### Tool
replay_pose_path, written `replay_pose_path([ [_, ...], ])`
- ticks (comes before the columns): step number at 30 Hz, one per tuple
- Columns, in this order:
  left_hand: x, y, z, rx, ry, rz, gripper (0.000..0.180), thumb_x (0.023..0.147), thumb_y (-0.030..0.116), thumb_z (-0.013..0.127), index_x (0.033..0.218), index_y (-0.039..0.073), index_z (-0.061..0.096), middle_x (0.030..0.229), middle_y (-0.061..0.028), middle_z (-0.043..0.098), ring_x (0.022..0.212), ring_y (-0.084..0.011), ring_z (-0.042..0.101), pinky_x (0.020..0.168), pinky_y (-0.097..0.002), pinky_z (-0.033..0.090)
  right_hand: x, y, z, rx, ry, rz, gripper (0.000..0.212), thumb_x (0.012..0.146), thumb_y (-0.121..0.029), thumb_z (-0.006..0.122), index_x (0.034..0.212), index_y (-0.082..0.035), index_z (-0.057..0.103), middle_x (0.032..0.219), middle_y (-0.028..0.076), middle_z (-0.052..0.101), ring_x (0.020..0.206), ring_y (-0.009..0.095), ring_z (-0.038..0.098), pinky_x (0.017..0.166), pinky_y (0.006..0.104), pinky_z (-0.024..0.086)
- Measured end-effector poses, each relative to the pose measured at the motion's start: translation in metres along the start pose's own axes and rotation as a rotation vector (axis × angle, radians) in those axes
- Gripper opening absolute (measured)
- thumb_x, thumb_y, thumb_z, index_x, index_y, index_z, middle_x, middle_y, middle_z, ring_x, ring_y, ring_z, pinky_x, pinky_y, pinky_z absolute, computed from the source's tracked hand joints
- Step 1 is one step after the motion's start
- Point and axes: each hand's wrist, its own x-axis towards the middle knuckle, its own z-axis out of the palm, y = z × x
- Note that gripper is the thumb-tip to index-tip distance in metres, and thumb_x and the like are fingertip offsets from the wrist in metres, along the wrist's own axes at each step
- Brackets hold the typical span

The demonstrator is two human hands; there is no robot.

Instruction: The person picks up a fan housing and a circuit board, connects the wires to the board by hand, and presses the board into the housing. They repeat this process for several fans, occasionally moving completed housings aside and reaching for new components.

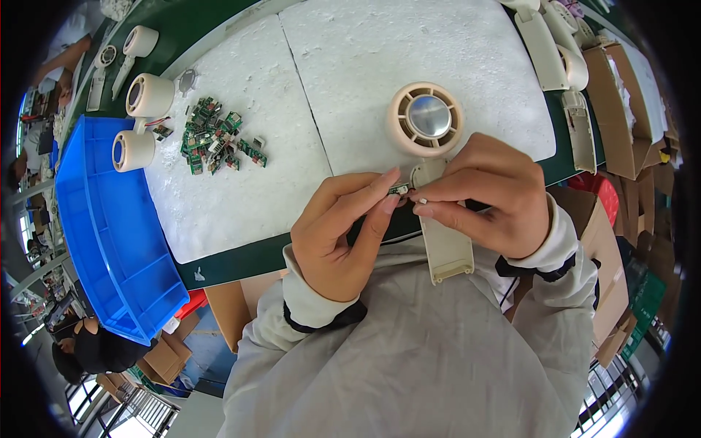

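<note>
Board [399, 189] is pinched in left hand [332, 230], just beside the fan handle [447, 252]; right hand [500, 193] is clamped on a tiny white piece [423, 201]. Risk: loose pinch could drop it; hard tug could strain the board.

A green-topped workbench [237, 260] curves through the fisheye view, with two white foam sheets [380, 58] side by side on it, a dark seam between them. Cardboard boxes [606, 150] crowd its right end, and a green plastic crate [645, 310] sits lower on that side. At lower left, blue-grey floor [210, 343] shows beside brown cartons [164, 358] and a pale barred metal rack [150, 409]. Bright window light [25, 228] enters at far left; a white strip light [33, 333] glows below it.
</note>
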Motion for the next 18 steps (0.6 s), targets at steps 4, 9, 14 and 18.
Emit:
replay_pose_path([
  [4, -0.001, 0.002, 0.005, -0.076, 0.041, -0.037, 0.032, 0.093, -0.007, 0.068, 0.124, 0.001, 0.071, 0.113, -0.0137, 0.068, 0.094, -0.0174, 0.069, 0.079, -0.0256, 0.054, -0.004, -0.002, 0.005, -0.070, 0.115, 0.046, 0.026, 0.074, -0.002, 0.085, 0.099, -0.007, 0.079, 0.080, 0.002, 0.064, 0.066, 0.016, 0.058, 0.055, 0.0278, 0.043],
  [9, -0.003, 0.000, 0.008, 0.132, 0.076, 0.073, 0.033, 0.093, -0.007, 0.068, 0.124, 0.001, 0.071, 0.114, -0.0143, 0.067, 0.095, -0.0193, 0.070, 0.080, -0.0263, 0.055, -0.005, 0.003, 0.014, -0.275, 0.197, -0.077, 0.031, 0.072, 0.000, 0.083, 0.102, -0.004, 0.077, 0.083, 0.004, 0.064, 0.067, 0.018, 0.059, 0.056, 0.0291, 0.047],
  [14, -0.007, 0.005, 0.012, 0.329, 0.072, 0.188, 0.036, 0.092, -0.009, 0.067, 0.126, 0.002, 0.070, 0.117, -0.0141, 0.064, 0.096, -0.0210, 0.071, 0.080, -0.0276, 0.057, -0.006, -0.001, 0.015, -0.361, 0.139, -0.143, 0.036, 0.068, 0.001, 0.082, 0.104, -0.001, 0.075, 0.085, 0.005, 0.063, 0.067, 0.019, 0.060, 0.055, 0.0302, 0.049],
  [18, -0.007, 0.003, 0.012, 0.391, 0.062, 0.234, 0.038, 0.092, -0.011, 0.065, 0.127, 0.002, 0.069, 0.119, -0.0140, 0.063, 0.097, -0.0209, 0.071, 0.080, -0.0289, 0.058, -0.007, 0.003, 0.014, -0.370, 0.125, -0.210, 0.039, 0.066, 0.002, 0.081, 0.104, 0.001, 0.073, 0.086, 0.005, 0.062, 0.067, 0.019, 0.060, 0.052, 0.0302, 0.049],
])
